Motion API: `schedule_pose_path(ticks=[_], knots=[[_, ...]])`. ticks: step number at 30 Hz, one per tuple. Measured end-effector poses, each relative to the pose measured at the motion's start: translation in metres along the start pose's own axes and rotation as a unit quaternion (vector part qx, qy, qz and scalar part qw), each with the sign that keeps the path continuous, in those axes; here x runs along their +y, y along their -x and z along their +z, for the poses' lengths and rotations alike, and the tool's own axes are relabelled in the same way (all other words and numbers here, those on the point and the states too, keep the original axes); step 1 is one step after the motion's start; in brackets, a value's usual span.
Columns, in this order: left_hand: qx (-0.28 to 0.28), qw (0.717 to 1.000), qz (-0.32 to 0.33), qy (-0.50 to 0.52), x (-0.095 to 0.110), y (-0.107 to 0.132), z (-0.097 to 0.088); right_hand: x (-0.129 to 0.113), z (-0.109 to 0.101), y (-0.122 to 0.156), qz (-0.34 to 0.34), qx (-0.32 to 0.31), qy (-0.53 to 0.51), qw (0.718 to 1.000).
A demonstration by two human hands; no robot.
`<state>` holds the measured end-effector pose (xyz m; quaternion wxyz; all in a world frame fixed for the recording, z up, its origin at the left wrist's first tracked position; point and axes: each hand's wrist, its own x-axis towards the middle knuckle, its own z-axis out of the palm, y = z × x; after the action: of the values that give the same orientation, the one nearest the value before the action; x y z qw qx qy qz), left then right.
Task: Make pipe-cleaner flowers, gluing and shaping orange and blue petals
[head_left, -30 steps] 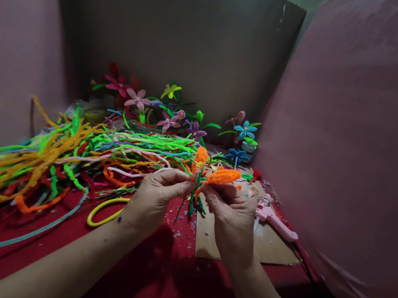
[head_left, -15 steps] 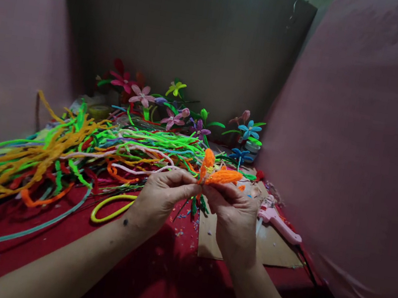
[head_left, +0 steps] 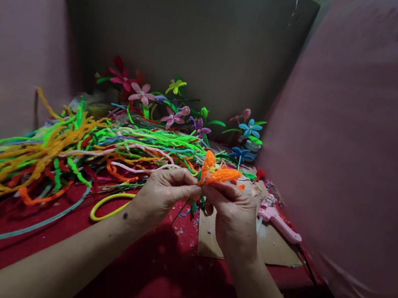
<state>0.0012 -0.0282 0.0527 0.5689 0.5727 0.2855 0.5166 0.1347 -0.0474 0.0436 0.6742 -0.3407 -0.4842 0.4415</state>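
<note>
Between my two hands is an orange pipe-cleaner flower (head_left: 223, 175) with a yellow centre, its petals pointing up and to the right. My left hand (head_left: 163, 194) pinches it at the base from the left, thumb and forefinger together. From the other side my right hand (head_left: 236, 215) grips the base under the right-hand petal, its fingertips meeting those of the left. A thin dark stem and some green pieces show below the fingers. What exactly lies between the fingertips is hidden.
A large heap of coloured pipe cleaners (head_left: 48, 145) covers the left of the red cloth (head_left: 147, 282). Finished pipe-cleaner flowers (head_left: 141, 93) stand behind it. On the right, a pink glue gun (head_left: 280, 222) lies on cardboard (head_left: 266, 250). Pink sheets rise on both sides.
The orange flower has turned slightly in my fingers, and its petals sit at a somewhat different angle. Both hands keep their pinch in nearly the same place.
</note>
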Motion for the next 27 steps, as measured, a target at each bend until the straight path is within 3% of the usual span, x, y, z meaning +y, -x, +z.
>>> schedule_pose_path(ticks=[8,15,27], knots=[[-0.027,0.999,0.000,-0.022,0.0011,0.0005,0.0002,-0.0011,-0.0006,-0.0009,0.016,-0.004,-0.021,1.000],[-0.035,0.997,0.019,-0.061,0.0074,0.0019,0.0023,-0.0023,-0.0035,-0.0035,0.058,-0.044,-0.049,0.996],[0.016,0.992,0.061,-0.105,-0.0001,0.0032,0.0050,-0.0069,-0.0022,-0.0002,0.113,-0.040,-0.089,0.989]])
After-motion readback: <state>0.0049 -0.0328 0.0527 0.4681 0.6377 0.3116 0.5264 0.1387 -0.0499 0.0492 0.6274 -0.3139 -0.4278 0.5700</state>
